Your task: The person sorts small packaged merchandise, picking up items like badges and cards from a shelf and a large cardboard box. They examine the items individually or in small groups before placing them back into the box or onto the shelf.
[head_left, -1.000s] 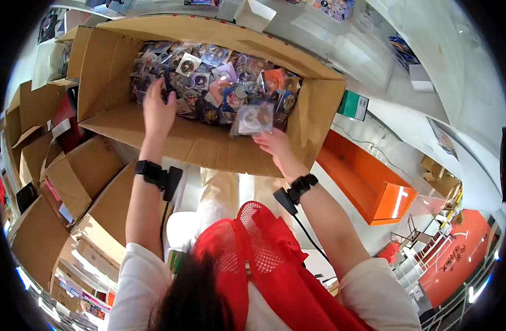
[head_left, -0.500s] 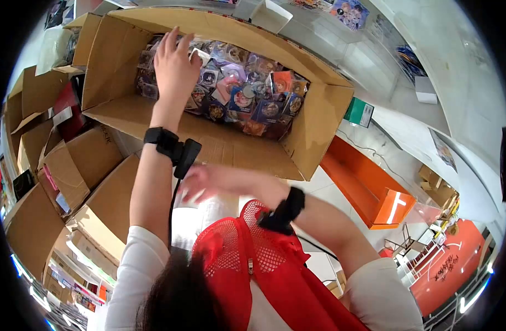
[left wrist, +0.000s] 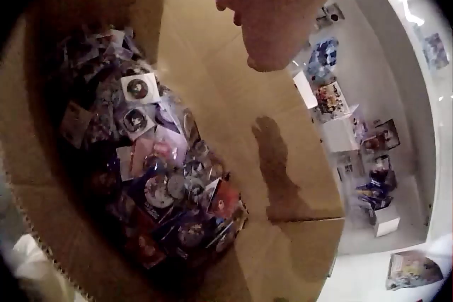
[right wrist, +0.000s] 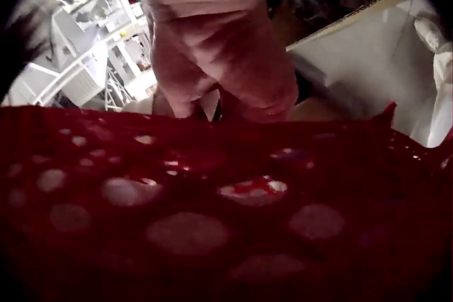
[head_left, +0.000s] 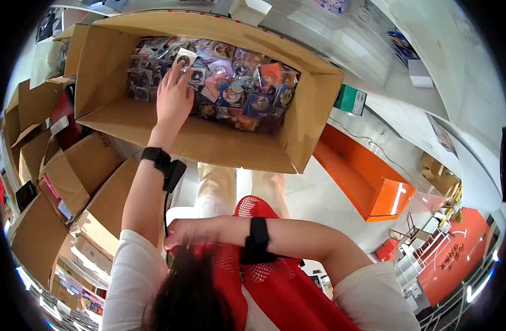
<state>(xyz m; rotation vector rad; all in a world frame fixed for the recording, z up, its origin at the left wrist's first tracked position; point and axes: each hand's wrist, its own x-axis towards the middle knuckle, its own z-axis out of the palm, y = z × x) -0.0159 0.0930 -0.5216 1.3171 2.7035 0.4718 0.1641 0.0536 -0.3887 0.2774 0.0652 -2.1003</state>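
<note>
A long cardboard box [head_left: 209,140] holds a pile of round badges [head_left: 231,95] on printed cards in clear plastic sleeves. My left hand [head_left: 174,102] hovers over the left part of the pile, fingers spread and holding nothing. Near its fingertips lies a white card with a dark round badge [head_left: 184,57]. In the left wrist view the left hand [left wrist: 276,12] appears at the top, casting a shadow on the box wall. My right hand [head_left: 182,231] is drawn back across the red mesh vest [head_left: 222,262], near the left forearm. Its fingers [right wrist: 185,107] are mostly hidden behind the vest.
Several opened cardboard boxes [head_left: 87,165] crowd the left side. An orange bin [head_left: 363,174] stands on the floor to the right, with a green box [head_left: 351,100] above it. Behind the badge box runs a pale glass-like counter [head_left: 319,44] with prints and small white boxes.
My right hand was over the box with a clear-sleeved badge; it swung left and back to the vest, the badge no longer visible in it. The left hand reached farther, then drew back over the pile.
</note>
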